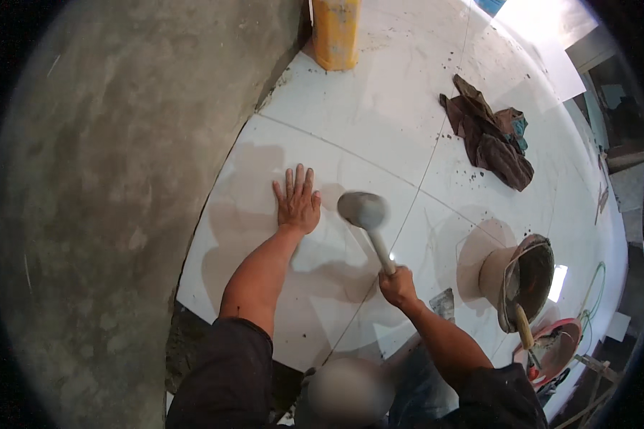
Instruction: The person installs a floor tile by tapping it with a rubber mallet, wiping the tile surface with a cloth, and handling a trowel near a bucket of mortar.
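My left hand [298, 205] lies flat on a large white floor tile [257, 171], its fingers spread and pointing away from me. To its right, my right hand [398, 286] grips the pale handle of a rubber mallet [363, 209]. The mallet's grey head is held over the tile, slightly blurred, with shadows falling on the tile around it. Whether the head touches the tile I cannot tell. Along its left side the tile borders a rough grey concrete wall [122, 157].
A yellow plastic container [335, 36] stands at the far edge by the wall. Dark crumpled cloths [490, 136] lie on the tiles at right. Nearer are a mortar-stained bucket [497, 279] with a wooden-handled tool [524, 327] and a red basin [569, 336]. Dark untiled ground [186, 347] shows at lower left.
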